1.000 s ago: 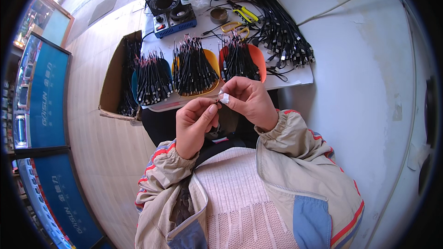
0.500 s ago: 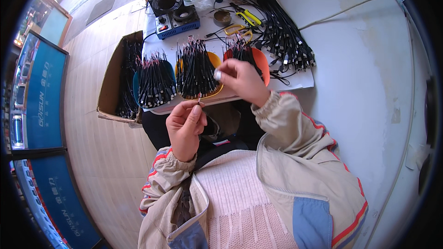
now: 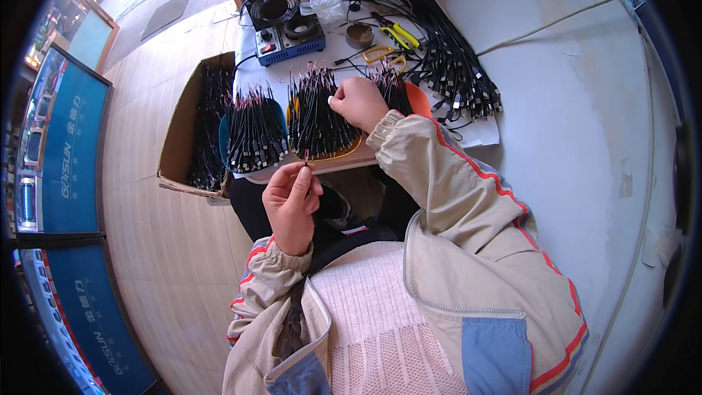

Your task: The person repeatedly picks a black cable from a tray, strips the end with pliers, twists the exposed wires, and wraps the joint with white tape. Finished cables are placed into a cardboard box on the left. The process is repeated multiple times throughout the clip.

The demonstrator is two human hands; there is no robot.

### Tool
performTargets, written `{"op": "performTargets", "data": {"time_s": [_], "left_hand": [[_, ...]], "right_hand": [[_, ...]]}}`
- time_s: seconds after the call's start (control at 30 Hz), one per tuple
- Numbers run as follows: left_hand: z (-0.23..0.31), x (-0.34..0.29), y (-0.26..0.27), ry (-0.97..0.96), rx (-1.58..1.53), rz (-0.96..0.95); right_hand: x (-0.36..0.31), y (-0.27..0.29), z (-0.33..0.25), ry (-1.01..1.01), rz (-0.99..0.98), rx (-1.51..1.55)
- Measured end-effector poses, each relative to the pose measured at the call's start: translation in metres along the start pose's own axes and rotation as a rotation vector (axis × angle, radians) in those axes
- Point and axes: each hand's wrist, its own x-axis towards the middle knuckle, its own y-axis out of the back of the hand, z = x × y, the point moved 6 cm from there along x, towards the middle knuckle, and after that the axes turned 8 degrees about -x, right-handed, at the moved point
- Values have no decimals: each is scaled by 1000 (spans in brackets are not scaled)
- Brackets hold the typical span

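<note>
Between thumb and fingertips, my left hand (image 3: 291,201) pinches a black cable (image 3: 307,163) near its thin stripped end, just in front of the table edge. My right hand (image 3: 358,104) is closed, knuckles up, over the right side of the bundle of black cables (image 3: 319,113) in the yellow tray (image 3: 351,151). What its fingers grip, if anything, is hidden. Reddish wire ends stick up at the back of that bundle, with metal plugs at the front. Behind my right wrist, another cable bundle (image 3: 390,86) lies in an orange tray (image 3: 418,101), partly covered.
At left, a blue tray (image 3: 224,134) holds more cables beside a cardboard box (image 3: 175,135). A blue soldering unit (image 3: 291,47) stands at the back, near a round tin (image 3: 359,35), yellow-handled pliers (image 3: 401,35) and scissors (image 3: 379,53). A large cable pile (image 3: 446,58) lies against the wall.
My right hand has moved left and slightly up, from in front of the orange tray to above the yellow tray's cables. My left hand keeps its pinch; the view has shifted slightly.
</note>
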Motion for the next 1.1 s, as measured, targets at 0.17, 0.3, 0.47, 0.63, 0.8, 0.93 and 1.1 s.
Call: {"op": "performTargets", "data": {"time_s": [0.17,0.3,0.47,0.63,0.8,0.93,1.1], "left_hand": [[6,4,-6,-28,14,7],[11,10,-19,-69,0,48],[7,17,-46,-67,-115,-59],[0,14,-58,-69,-126,-113],[-5,11,-61,5,-103,-121],[-5,7,-62,-8,-55,-91],[-6,4,-63,-65,54,-96]], "right_hand": [[-19,27,-1,-31,53,350],[-60,57,-26,102,-71,652],[-104,71,-48,119,-319,958],[-117,70,-45,119,-361,1037],[-121,65,-42,103,-334,1032],[-123,75,-38,59,-210,910],[-122,87,-38,104,-137,913]]}}
